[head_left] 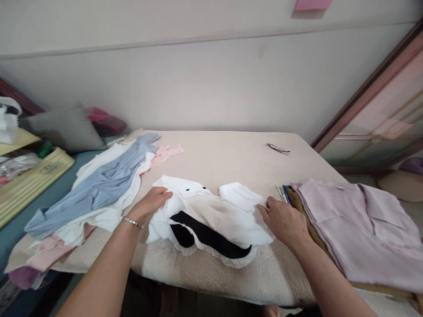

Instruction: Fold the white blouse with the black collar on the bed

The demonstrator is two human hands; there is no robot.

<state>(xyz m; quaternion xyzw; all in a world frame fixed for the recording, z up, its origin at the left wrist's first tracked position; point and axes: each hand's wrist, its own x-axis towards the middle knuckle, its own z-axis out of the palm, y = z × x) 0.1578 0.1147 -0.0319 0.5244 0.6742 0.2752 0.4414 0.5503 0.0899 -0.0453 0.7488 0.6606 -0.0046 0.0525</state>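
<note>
A white blouse lies bunched in front of me on the covered table. Its wide black collar, edged with a white ruffle, points toward me, and two small dark buttons show near the far edge. My left hand is closed on the blouse's left side, the fingertips partly hidden in the cloth. At the opposite end, my right hand pinches the fabric by a white sleeve or folded flap. The garment rests mostly on the table between both hands.
Loose clothes, including a light blue ribbed garment, are heaped on the left. Folded clothes topped by a pale lilac shirt are stacked at right. Eyeglasses lie at the back of the table, before a white wall.
</note>
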